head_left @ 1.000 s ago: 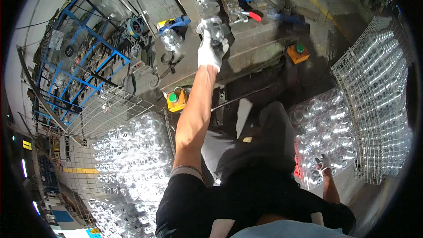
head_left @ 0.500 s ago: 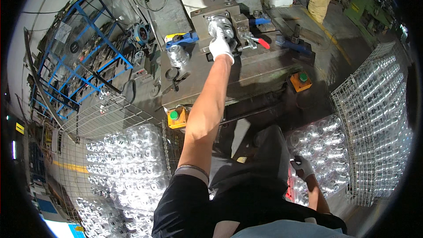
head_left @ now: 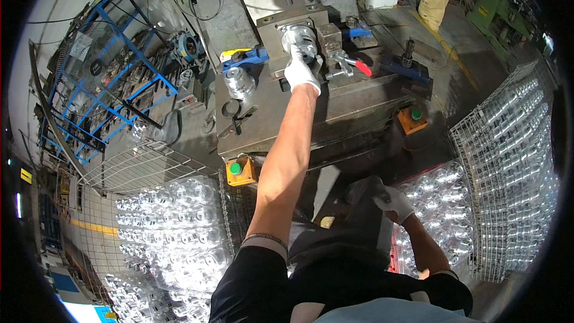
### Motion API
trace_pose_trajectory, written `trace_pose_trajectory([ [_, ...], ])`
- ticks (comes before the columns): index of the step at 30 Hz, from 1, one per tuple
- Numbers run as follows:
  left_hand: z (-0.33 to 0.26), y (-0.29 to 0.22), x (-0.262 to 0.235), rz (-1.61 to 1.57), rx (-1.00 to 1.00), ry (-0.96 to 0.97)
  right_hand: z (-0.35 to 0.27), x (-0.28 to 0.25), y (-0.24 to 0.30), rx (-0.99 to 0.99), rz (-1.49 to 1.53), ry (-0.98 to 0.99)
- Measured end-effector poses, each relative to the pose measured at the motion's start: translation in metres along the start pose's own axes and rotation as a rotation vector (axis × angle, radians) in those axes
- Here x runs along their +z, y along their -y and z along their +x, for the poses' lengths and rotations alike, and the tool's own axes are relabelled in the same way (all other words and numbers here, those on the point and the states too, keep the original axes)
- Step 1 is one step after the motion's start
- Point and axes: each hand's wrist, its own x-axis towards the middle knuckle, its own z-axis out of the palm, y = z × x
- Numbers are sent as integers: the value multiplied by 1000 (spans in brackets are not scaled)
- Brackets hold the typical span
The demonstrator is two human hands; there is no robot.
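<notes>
My left hand (head_left: 302, 75), in a white glove, reaches forward to the machine and grips the near end of a shiny round metal part (head_left: 298, 37). That part sits in a steel block fixture (head_left: 276, 54), its near side partly covered by my fingers. Beside the fixture is a toggle clamp with a red handle (head_left: 357, 66). My right hand (head_left: 394, 203), also gloved, is held near my right leg, beside a red crate of similar metal parts (head_left: 439, 197). Its fingers are partly shaded and look loosely apart, with no part visible in them.
A similar metal part (head_left: 240, 82) and a ring-shaped tool (head_left: 231, 108) lie on the machine table's left. Green push buttons on orange boxes (head_left: 240, 171) (head_left: 412, 119) flank the front edge. Wire cages of parts stand left (head_left: 149, 167) and right (head_left: 478, 143).
My right hand has lifted from the red crate and moved up and left toward my leg. My left hand stays at the part in the fixture, and the view has shifted slightly.
</notes>
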Motion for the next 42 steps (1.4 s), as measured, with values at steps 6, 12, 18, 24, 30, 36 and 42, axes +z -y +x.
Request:
trace_pose_trajectory([
  [6,23,-5,-2,24,-92,75,44,-19,73,-602,-390,-338],
  [12,22,-20,-11,72,-229,145,213,-75,177,-1055,-555,-950],
  [18,32,-17,-20,150,-162,189,318,-116,188,-732,-519,-1007],
  [24,33,-16,-18,22,-223,149,367,-124,184,-770,-720,-883],
  [30,-38,-50,-26,867,422,185,319,-131,203,-643,-857,-802],
  [36,-149,-130,-173,1380,898,250,167,-132,96,-799,-1131,-769],
  [42,-199,-118,-280,2092,869,99,119,-102,7,-175,-886,-670],
])
